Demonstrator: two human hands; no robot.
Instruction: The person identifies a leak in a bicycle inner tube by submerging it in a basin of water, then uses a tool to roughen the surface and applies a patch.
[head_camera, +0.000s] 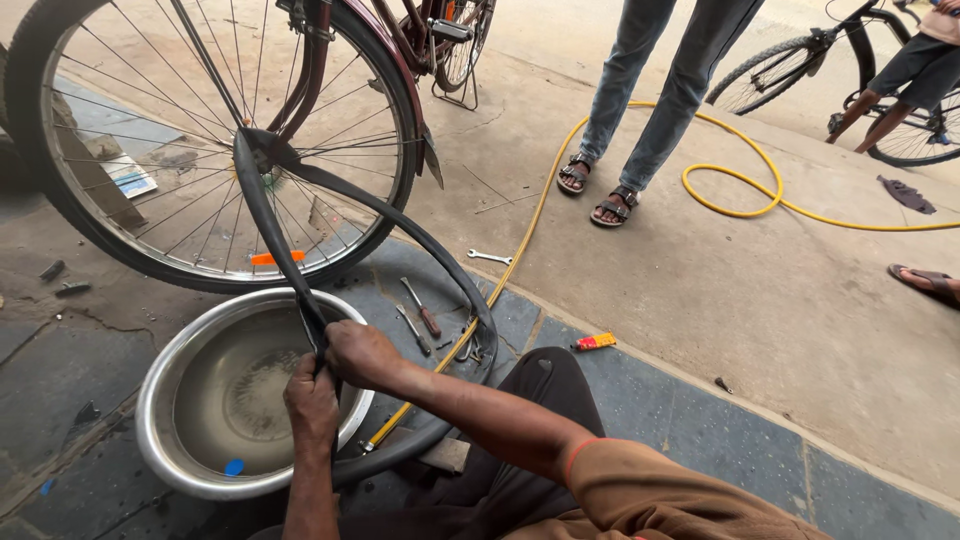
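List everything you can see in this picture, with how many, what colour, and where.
Inner tube: one, black, looped from bicycle wheel to basin.
Metal basin: one, silver, holding water, lower left.
Bicycle wheel: one, black tyre, upper left.
Screwdrivers: two, on floor inside the tube loop.
Spanner: one, silver, on floor.
Hose: one, yellow, across the floor.
Small tube: one, orange-yellow, on floor.
Standing person's legs: grey trousers, sandals, top centre.
Second bicycle: top right.
Left hand: gripping tube over basin.
Right hand: gripping tube.

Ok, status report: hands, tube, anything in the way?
Both hands, left hand and right hand, gripping black inner tube. Tube over steel water basin. Bicycle wheel close behind.
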